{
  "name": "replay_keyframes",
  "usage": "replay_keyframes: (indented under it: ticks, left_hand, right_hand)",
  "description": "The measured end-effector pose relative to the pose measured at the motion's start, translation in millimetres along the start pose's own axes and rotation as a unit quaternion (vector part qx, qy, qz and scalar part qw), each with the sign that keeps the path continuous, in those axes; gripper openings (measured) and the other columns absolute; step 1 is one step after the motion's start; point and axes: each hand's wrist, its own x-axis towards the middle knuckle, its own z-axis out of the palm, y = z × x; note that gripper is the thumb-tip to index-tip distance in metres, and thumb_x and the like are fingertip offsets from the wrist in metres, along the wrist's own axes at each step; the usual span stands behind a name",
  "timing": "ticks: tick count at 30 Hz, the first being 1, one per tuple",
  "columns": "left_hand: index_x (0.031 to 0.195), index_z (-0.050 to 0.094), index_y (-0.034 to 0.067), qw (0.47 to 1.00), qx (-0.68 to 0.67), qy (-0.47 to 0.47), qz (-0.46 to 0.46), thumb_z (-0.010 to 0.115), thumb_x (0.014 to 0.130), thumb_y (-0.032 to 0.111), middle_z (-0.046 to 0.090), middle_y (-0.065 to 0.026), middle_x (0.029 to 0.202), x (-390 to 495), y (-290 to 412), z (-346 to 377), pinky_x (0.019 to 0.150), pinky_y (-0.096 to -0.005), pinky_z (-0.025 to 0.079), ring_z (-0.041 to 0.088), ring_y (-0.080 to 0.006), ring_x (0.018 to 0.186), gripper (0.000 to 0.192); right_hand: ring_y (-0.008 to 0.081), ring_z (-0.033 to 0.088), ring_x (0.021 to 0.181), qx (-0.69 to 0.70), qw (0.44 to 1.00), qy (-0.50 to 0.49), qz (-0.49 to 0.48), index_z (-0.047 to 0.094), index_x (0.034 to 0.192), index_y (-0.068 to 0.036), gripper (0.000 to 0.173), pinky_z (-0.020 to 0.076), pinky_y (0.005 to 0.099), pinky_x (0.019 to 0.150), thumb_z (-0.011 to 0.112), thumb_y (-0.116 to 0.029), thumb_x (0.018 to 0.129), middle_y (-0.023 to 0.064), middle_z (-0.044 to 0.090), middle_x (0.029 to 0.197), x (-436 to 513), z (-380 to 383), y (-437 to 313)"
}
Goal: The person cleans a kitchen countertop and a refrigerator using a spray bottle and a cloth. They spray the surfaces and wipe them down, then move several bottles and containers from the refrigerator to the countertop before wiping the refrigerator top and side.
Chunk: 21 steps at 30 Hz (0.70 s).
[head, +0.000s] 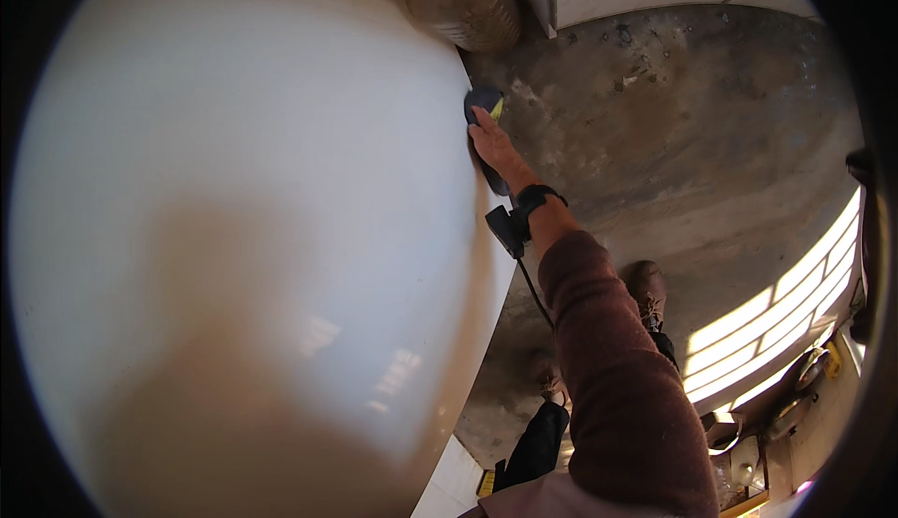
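My right hand (491, 141) reaches out to the edge of a large, smooth white panel (280, 132). It holds a dark, rounded object (481, 98) with a yellow-green patch, which lies along that edge. The object shows above and below my hand; the part between is hidden, and its kind is unclear. A black strap with a small black device (506, 229) and a cable sits on my wrist. My left hand is out of view.
A large clear plastic bottle (466, 9) with a yellow cap and handle stands beyond my hand. A stained concrete floor (701, 132) lies at right, with brown shoes (645, 290) on it. Pans (793, 413) and containers are at lower right.
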Motion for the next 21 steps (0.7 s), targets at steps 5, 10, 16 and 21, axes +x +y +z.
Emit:
replay_keyframes:
  ticks: [5,10,16,21]
  left_hand:
    - [0.123,0.047,-0.003,1.000,0.004,0.003,0.009,0.050,0.087,0.042,0.049,-0.0233,0.118,-4.5,-2.4,-6.3,0.087,-0.0428,0.045,0.053,-0.0358,0.105,0.057]
    - [0.123,0.047,-0.003,0.999,0.003,0.000,0.032,0.050,0.087,0.044,0.050,-0.0239,0.118,-17.2,-8.9,-27.3,0.087,-0.0431,0.045,0.053,-0.0365,0.105,0.060]
    - [0.124,0.046,-0.003,0.998,-0.014,0.013,0.061,0.050,0.086,0.046,0.051,-0.0247,0.117,-33.4,-26.3,-54.6,0.086,-0.0435,0.046,0.054,-0.0373,0.104,0.063]
    - [0.124,0.046,-0.003,0.987,-0.008,0.014,0.157,0.050,0.085,0.048,0.051,-0.0253,0.116,-41.3,-27.2,-71.5,0.086,-0.0438,0.047,0.055,-0.0380,0.104,0.065]
  right_hand:
    - [0.0392,0.041,0.123,0.058,0.997,0.003,-0.043,0.040,0.134,-0.014,0.047,0.0412,0.0367,0.094,0.051,-0.020,0.089,0.0231,0.038,0.137,-109.6,-3.7,78.7]
    - [0.0331,0.042,0.123,0.201,0.964,0.047,0.165,0.037,0.137,-0.013,0.049,0.0381,0.0370,0.098,0.048,-0.026,0.091,0.0171,0.038,0.139,-249.4,-0.7,66.6]
    - [0.0259,0.049,0.113,0.639,0.631,0.141,0.417,0.040,0.130,-0.005,0.045,0.0396,0.0379,0.097,0.044,-0.024,0.090,0.0113,0.046,0.131,-313.1,29.2,-39.1]
    - [0.0229,0.053,0.107,0.716,0.582,0.055,0.381,0.050,0.115,-0.002,0.034,0.0431,0.0387,0.094,0.044,-0.026,0.092,0.0093,0.056,0.118,-363.9,4.7,-146.0]
